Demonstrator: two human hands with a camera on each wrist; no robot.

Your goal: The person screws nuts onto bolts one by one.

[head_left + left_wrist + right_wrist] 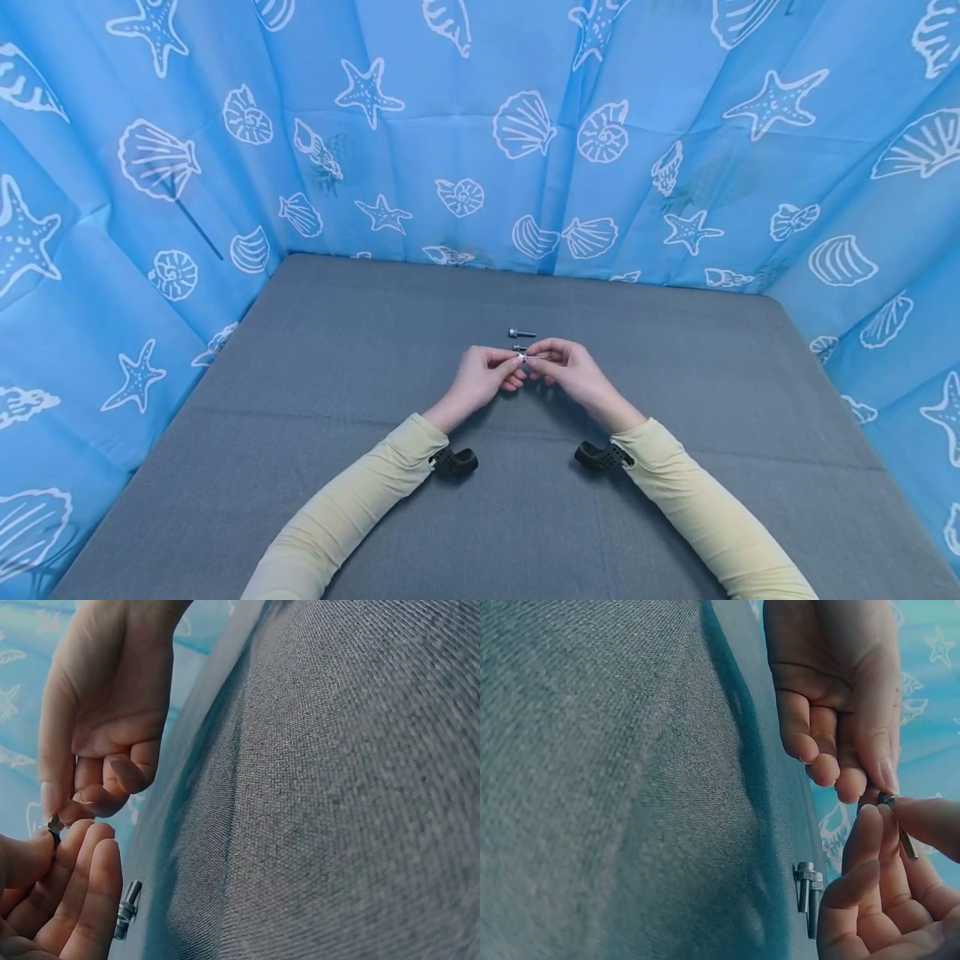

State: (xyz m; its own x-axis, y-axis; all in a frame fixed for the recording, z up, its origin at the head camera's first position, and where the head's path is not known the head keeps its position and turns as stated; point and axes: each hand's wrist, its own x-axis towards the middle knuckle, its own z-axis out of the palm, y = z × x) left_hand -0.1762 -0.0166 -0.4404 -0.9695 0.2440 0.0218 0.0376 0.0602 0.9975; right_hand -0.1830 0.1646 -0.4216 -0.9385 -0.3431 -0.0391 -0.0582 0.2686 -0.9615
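Note:
Both hands meet over the grey table, holding a small metal bolt [908,844] between them. My left hand [480,375] pinches its head end, where a small piece, perhaps a nut, is mostly covered by fingertips. With thumb and fingers, my right hand [567,368] pinches the bolt near that same end, and its threaded shank sticks out past the thumb in the right wrist view. Just beyond the hands, a bolt [522,333] lies on the table. A second bolt [519,347] lies nearer, partly hidden by the right fingers.
The grey cloth-covered table [330,350] spreads around the hands. Behind it and along its sides hangs a blue curtain [450,142] with white shells and starfish. A black wrist device [453,460] sits at the left cuff, another black device [597,456] at the right.

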